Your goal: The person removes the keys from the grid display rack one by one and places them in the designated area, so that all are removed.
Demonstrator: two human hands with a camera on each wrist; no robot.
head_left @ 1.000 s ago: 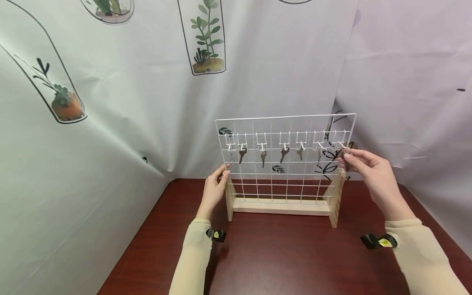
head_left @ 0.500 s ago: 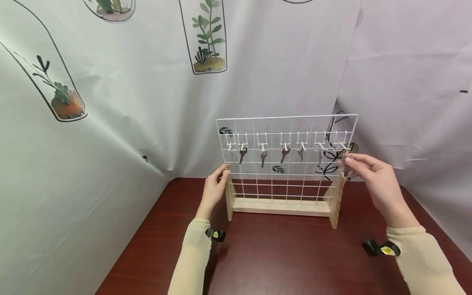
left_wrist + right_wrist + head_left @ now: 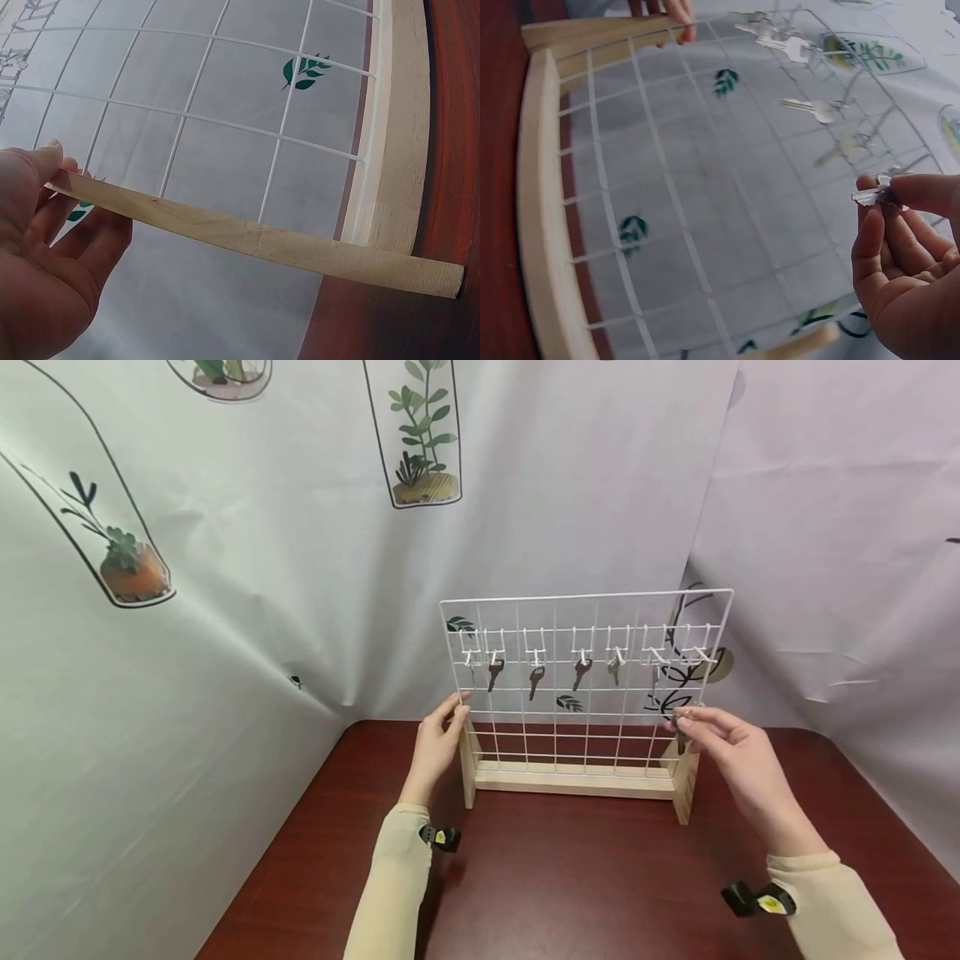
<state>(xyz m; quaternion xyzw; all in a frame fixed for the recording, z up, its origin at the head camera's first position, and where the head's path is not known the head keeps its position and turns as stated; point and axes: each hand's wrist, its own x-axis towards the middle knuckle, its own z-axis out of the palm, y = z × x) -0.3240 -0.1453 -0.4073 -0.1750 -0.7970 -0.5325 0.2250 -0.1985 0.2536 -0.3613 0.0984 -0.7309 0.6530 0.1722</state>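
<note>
A white wire grid point(image 3: 555, 714) stands upright in a wooden stand point(image 3: 573, 785), with several keys point(image 3: 582, 673) hanging from its white hooks. My left hand point(image 3: 435, 745) grips the top of the stand's left upright; in the left wrist view, the thumb and fingers of the left hand point(image 3: 56, 247) lie around that wooden upright point(image 3: 247, 240). Between thumb and fingers, my right hand point(image 3: 738, 760) pinches a key point(image 3: 681, 742) in front of the grid's right side, below the rightmost hook. The right wrist view shows this key point(image 3: 870, 196) held by the right hand point(image 3: 915, 262), its blade sticking out.
The stand rests on a dark red table point(image 3: 570, 877). Behind and to the left hang pale wall sheets point(image 3: 300, 568) printed with plants. The rightmost hook point(image 3: 699, 654) holds no key.
My right hand has moved down and left from the rightmost hook, carrying the key away from it. The left hand has kept its place on the upright.
</note>
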